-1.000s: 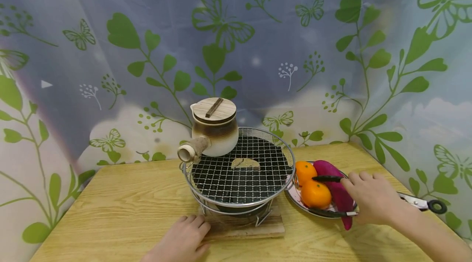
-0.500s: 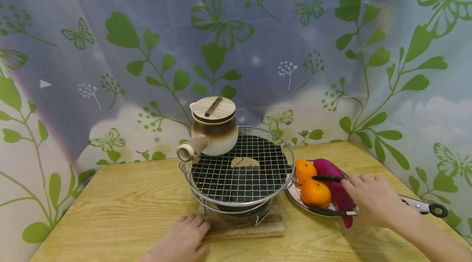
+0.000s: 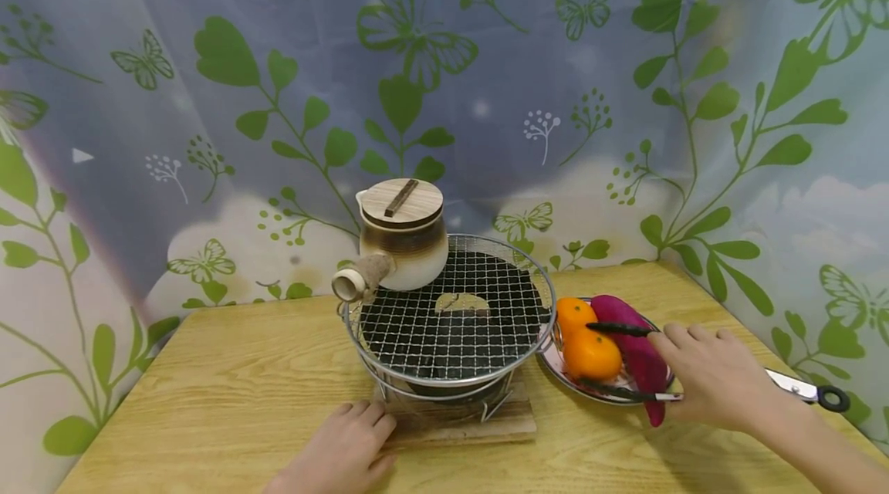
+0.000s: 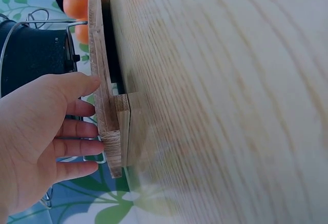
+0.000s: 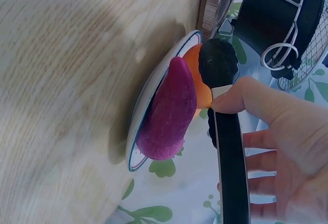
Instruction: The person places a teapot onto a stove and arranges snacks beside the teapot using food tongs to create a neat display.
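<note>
My right hand [image 3: 718,378] grips a pair of tongs [image 5: 230,157] with black tips and a metal body. Its tips are spread apart over the plate [image 3: 552,363], one across the purple sweet potato [image 5: 166,116], the other low by the front orange [image 3: 592,355]. A second orange [image 3: 573,314] sits behind it. Whether the tips touch the fruit is unclear. My left hand [image 3: 343,444] rests at the front left of a wooden board [image 3: 465,428], its fingers fairly straight against the board's edge in the left wrist view.
On the board stands a dark stove [image 4: 36,55] topped by a round wire grill [image 3: 458,347]. A lidded clay pot [image 3: 410,251] with a side handle sits on the grill's back left. The wooden table [image 3: 229,378] meets a patterned cloth backdrop [image 3: 305,38].
The tongs' handle end and my right hand have shifted slightly right. The front orange lies marginally farther left. My left hand stays in place, and the head view has tilted a little.
</note>
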A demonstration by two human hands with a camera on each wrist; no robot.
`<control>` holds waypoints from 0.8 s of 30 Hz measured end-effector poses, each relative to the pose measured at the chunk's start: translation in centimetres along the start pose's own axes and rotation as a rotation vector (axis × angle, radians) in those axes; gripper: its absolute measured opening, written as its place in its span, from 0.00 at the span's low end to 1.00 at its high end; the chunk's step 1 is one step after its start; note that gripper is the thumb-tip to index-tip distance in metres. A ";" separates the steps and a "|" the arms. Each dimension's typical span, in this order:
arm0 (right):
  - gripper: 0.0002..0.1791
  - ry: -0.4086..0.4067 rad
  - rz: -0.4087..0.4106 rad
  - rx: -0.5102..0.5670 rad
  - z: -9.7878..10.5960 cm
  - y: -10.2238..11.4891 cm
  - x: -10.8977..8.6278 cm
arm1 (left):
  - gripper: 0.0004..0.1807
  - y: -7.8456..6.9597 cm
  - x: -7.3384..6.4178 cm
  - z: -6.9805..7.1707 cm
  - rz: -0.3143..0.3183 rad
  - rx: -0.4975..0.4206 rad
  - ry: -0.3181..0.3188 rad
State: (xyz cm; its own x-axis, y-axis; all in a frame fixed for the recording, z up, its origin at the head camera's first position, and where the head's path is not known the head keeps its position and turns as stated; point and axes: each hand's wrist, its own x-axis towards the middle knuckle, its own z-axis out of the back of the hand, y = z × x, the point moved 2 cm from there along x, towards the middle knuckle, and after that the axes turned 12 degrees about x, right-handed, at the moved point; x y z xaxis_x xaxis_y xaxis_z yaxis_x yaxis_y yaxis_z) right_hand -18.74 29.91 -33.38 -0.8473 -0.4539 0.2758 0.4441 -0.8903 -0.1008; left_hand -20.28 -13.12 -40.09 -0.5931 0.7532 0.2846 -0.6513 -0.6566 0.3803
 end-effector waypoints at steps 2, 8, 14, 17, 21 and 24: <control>0.45 -0.014 -0.010 0.011 0.2 -0.1 0.0 | 0.13 0.0 0.0 0.1 0.000 -0.001 0.006; 0.43 -0.043 -0.029 0.006 0.6 -0.5 0.1 | 0.13 0.0 0.0 0.1 0.003 -0.003 0.020; 0.42 -0.078 -0.010 -0.003 1.1 -0.8 0.1 | 0.13 0.0 0.0 0.1 0.011 -0.001 0.013; 0.42 -0.081 -0.025 -0.012 1.6 -1.1 0.0 | 0.14 0.0 -0.1 0.0 0.013 0.004 0.005; 0.42 -0.090 -0.061 -0.025 2.5 -1.4 0.1 | 0.14 -0.1 -0.2 0.1 0.019 0.009 -0.005; 0.41 -0.100 -0.094 -0.031 3.0 -1.5 0.0 | 0.14 -0.1 -0.2 0.1 0.023 0.010 -0.014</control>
State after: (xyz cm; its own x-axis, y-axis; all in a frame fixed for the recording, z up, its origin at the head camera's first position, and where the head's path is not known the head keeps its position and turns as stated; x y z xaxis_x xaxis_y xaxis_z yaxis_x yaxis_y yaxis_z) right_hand -18.57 31.35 -30.35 -0.8507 -0.3642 0.3790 0.3541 -0.9300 -0.0989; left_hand -20.03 -13.21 -40.12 -0.6008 0.7388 0.3055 -0.6333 -0.6730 0.3821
